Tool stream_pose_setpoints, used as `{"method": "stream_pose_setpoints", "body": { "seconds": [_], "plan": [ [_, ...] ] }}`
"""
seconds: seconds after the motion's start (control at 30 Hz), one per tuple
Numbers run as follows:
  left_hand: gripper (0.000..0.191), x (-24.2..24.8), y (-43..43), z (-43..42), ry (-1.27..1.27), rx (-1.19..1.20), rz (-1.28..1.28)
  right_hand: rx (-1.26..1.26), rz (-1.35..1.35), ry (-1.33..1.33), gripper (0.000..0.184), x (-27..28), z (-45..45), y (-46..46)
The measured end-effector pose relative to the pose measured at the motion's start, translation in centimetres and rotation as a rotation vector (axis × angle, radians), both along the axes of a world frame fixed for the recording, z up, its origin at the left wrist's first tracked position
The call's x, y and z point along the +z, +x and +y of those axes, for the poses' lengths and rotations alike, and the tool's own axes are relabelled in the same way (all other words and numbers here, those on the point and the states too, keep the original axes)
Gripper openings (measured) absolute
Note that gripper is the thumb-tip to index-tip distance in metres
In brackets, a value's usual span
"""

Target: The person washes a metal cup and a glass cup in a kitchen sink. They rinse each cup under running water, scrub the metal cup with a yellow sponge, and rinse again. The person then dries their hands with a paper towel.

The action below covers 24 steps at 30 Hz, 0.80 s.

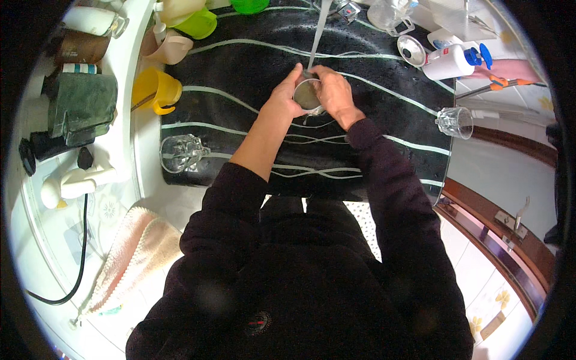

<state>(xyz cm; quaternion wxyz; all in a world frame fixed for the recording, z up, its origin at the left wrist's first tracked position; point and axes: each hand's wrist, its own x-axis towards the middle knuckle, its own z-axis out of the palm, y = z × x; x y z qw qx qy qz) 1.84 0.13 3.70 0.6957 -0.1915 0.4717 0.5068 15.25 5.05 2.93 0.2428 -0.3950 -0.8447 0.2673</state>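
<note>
A small round cup (307, 95) with a pale rim and a greyish inside is held between my two hands above the black counter (252, 67). My left hand (284, 95) wraps its left side, thumb near the lower rim. From the right, my right hand (335, 90) closes over the cup, its fingers bent across the rim. A stream of running water (317, 38) falls to the far side of the cup, between the fingertips. Something small and dark shows there, too covered to identify. Drops hang below the cup.
Clear glass mugs stand at left (183, 153) and right (454, 122). A yellow plastic cup (157, 91), beige mug (166, 47) and green cup (198, 24) line the left. Back right are a metal tap (347, 11), glass jug (390, 17) and white pump bottle (447, 62). A pink towel (135, 256) hangs at left.
</note>
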Motion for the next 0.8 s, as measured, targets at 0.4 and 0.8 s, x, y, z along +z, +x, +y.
{"method": "stream_pose_setpoints", "body": {
  "seconds": [0.4,0.8],
  "plan": [
    [0.049,0.6,1.1,-0.1,0.166,0.274,0.115,-0.399,0.721,-1.785,0.038,-0.2,-5.8,-2.9],
    [0.049,0.8,2.6,0.7,0.065,0.270,0.409,-0.382,-0.146,-0.233,0.047,1.1,-1.6,-0.6]
  ]
}}
